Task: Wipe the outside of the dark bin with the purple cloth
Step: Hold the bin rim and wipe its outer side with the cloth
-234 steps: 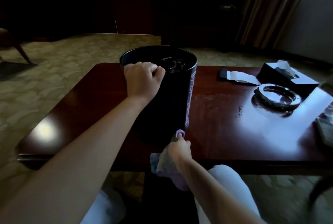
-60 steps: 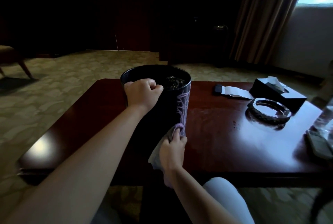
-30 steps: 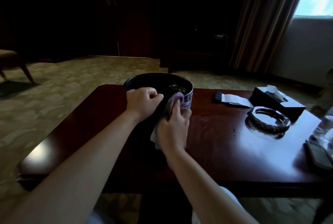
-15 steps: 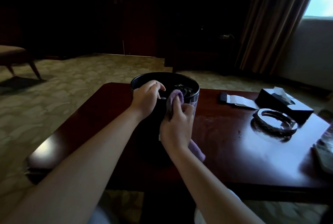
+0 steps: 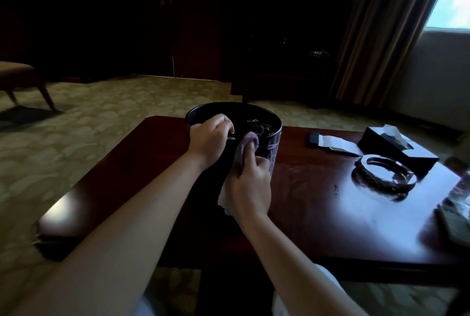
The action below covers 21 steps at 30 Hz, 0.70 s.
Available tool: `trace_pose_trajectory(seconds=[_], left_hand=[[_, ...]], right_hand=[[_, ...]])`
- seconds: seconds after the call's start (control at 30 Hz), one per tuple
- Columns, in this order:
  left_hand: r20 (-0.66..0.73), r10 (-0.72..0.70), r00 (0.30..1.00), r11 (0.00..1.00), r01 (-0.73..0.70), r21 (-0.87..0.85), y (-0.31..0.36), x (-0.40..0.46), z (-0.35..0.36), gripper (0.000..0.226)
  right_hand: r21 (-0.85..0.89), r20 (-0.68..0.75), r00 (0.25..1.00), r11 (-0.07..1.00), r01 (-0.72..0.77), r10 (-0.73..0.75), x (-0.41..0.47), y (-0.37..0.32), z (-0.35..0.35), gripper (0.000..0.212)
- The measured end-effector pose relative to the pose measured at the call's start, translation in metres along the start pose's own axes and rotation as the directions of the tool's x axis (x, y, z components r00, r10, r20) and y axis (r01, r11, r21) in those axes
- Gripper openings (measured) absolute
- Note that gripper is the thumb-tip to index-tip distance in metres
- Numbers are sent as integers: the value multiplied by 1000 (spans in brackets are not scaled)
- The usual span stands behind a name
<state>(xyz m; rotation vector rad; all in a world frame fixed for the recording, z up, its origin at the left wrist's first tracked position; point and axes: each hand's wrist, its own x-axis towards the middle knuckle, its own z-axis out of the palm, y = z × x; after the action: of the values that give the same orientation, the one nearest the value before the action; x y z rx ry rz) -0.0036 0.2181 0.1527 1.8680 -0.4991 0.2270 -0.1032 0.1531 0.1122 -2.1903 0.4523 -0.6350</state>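
The right hand (image 5: 250, 183) is closed around the purple cloth (image 5: 248, 143), one finger pushing a fold of it up against the near wall of the dark bin (image 5: 276, 148) just under the rim, while the rest of the cloth hangs pale below the palm. The left hand (image 5: 209, 139) is curled over the near-left part of the rim, gripping it and, it seems, holding the bin steady. The bin stands upright on the tabletop (image 5: 318, 214), its long axis vertical, directly ahead of both hands; the right hand is the one on the wall to be wiped, so the coming stroke would likely run down or around that curved side, with the far side out of reach unless the bin is turned. Dark scraps show inside the bin, too dim to identify. To the right on the glossy, reddish tabletop lie a round ashtray (image 5: 384, 176), a dark tissue box (image 5: 396, 148) and a small dark object with white paper (image 5: 328, 141). Beyond are patterned carpet (image 5: 101, 117), a chair (image 5: 23, 79) at left, and heavy curtains (image 5: 381, 36) beside a bright window.
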Motion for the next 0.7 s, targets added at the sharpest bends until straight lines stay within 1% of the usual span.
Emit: trace_pose_trajectory(seconds=[0.1, 0.2, 0.3, 0.33, 0.4, 0.43, 0.5, 0.57, 0.63, 0.7], left_hand=[[-3, 3, 1000, 1000, -3, 17, 1, 0, 0, 27], [8, 16, 1000, 999, -17, 38, 2, -1, 0, 27], [29, 28, 999, 999, -29, 44, 3, -2, -1, 25], [36, 30, 999, 998, -32, 45, 3, -2, -1, 24], [68, 27, 997, 998, -31, 55, 3, -2, -3, 24], [96, 20, 995, 998, -25, 51, 3, -1, -6, 24], [154, -15, 988, 1000, 16, -5, 5, 1, -13, 25], [192, -45, 980, 997, 56, -52, 7, 5, -22, 23], [182, -39, 983, 998, 48, -48, 9, 9, -30, 20], [170, -28, 985, 998, 37, -45, 9, 13, -35, 21]], right_hand=[[-22, 0, 999, 999, -48, 48, 1, 0, -3, 63], [-94, 23, 999, 995, -34, 37, 3, -3, -12, 61], [-116, 15, 998, 991, -61, 63, 3, -6, -19, 60], [-146, 19, 999, 988, -42, 45, 2, -8, -19, 60], [-217, 24, 999, 975, 45, -41, -3, -8, -18, 59], [-229, 18, 998, 972, 57, -54, -3, -8, -18, 58], [-186, 1, 1000, 982, 16, -17, -1, -6, -19, 59], [-200, 6, 1000, 980, 16, -15, 0, -8, -18, 60], [-244, 20, 998, 967, 68, -66, -2, -11, -17, 60], [-222, -14, 999, 974, 39, -43, 1, -10, -21, 60]])
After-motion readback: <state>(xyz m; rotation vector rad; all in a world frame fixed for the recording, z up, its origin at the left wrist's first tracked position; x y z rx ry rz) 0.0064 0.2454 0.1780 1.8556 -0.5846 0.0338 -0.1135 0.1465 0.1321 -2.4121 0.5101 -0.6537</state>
